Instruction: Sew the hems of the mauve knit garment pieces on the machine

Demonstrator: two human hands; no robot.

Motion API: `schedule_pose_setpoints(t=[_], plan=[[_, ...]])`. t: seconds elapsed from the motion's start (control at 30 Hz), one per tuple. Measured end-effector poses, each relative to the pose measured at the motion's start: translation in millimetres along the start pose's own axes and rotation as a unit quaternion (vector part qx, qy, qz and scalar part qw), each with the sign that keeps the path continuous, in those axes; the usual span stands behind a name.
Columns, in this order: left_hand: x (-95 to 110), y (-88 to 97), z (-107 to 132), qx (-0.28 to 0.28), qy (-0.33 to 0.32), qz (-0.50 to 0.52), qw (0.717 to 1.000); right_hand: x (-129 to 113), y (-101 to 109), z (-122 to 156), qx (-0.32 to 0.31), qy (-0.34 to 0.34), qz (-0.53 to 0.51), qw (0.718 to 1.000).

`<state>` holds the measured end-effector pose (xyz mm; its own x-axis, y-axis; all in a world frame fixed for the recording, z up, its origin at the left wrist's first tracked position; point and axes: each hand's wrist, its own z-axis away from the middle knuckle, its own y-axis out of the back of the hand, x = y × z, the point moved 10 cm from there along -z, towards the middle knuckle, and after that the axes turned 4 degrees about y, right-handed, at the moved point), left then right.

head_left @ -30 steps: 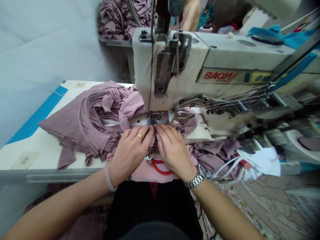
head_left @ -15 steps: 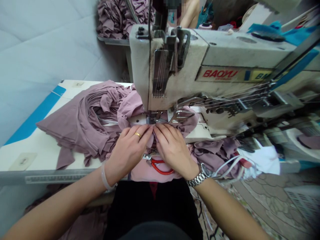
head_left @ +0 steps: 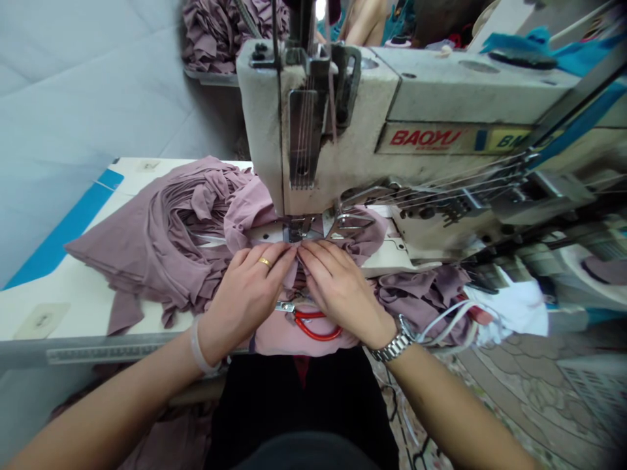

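Note:
My left hand (head_left: 247, 294), with a gold ring and a pale bangle, and my right hand (head_left: 340, 290), with a steel watch, press and pinch mauve knit fabric (head_left: 196, 222) together. Their fingertips nearly meet just in front of the presser foot (head_left: 298, 228) of a white BAOYU industrial sewing machine (head_left: 333, 124). The needle area is partly hidden by the fabric and machine head. Red-handled thread snips (head_left: 313, 324) lie on the fabric just below my hands. Folds of the fabric spread left across the white table (head_left: 63, 287).
A heap of mauve fabric (head_left: 220, 39) sits on a shelf behind the machine. White cloth and cords (head_left: 509, 313) hang at the right, above a patterned floor. Beyond the machine is a person's bare arm (head_left: 365, 23). A ruler (head_left: 98, 354) runs along the table's front edge.
The whole scene has shifted slightly left and up in view. My hands stay at the presser foot, with the right wrist swung a little to the right. The snips remain on the fabric.

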<state>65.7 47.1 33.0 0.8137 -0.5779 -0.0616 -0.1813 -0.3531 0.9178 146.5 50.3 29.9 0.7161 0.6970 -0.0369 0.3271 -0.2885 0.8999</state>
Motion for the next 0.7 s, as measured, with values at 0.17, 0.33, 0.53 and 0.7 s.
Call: schedule_pose_setpoints(t=[0.17,0.33,0.53,0.7], plan=[[-0.9,0.2,-1.5,0.0,0.006,-0.009,1.0,-2.2,4.3,-5.1,-0.007,0.027,0.025,0.999],[-2.3,-3.4,-2.7,-0.012,0.013,-0.021,1.0,-1.5,2.2,-11.4,-0.008,0.014,0.039,0.999],[-3.1,-0.5,-4.2,-0.011,-0.003,-0.017,1.0,0.4,-1.1,-12.8,-0.003,0.008,0.041,0.999],[-1.7,7.9,-1.2,0.016,-0.047,0.021,0.999,0.0,5.4,-10.3,0.03,0.01,-0.014,0.999]])
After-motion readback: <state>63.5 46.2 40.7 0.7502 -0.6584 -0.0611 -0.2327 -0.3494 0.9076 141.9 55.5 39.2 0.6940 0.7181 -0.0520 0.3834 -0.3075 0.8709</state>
